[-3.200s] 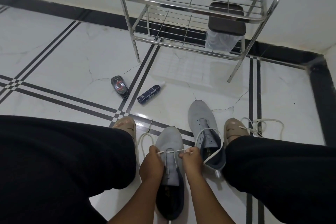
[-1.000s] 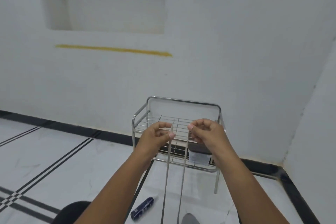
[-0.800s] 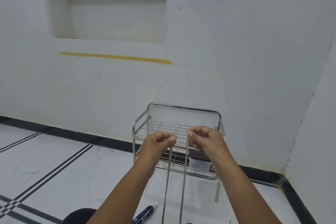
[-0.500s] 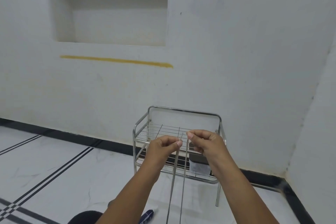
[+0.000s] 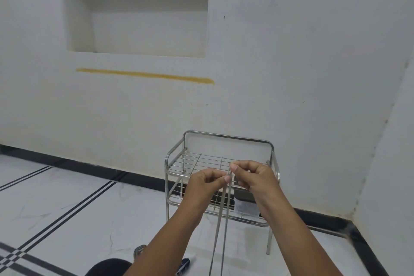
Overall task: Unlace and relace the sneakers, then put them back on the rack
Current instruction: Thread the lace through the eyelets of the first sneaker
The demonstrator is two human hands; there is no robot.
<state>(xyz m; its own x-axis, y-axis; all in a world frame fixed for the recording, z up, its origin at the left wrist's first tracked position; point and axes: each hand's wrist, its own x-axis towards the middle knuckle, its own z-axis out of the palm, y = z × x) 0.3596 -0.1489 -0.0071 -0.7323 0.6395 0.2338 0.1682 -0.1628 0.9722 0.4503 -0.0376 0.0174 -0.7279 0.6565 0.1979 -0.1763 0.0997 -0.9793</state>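
Both my hands are raised in front of me, close together. My left hand pinches one end of the white shoelace and my right hand pinches the other end. The two lace strands hang taut and nearly parallel, running down out of the bottom of the view. Behind my hands stands the two-tier chrome wire rack against the white wall. No sneaker is in view; both lie below the frame.
A dark-lidded container sits on the rack's lower shelf. On the tiled floor lie a blue tube and a small round gadget. My dark-clothed knee shows at the bottom. A wall niche is above.
Since 3.2 s ago my hands lifted the lace ends up from the sneaker and my view rose off the floor. Over the last second the hands drew closer together and the strands converged.
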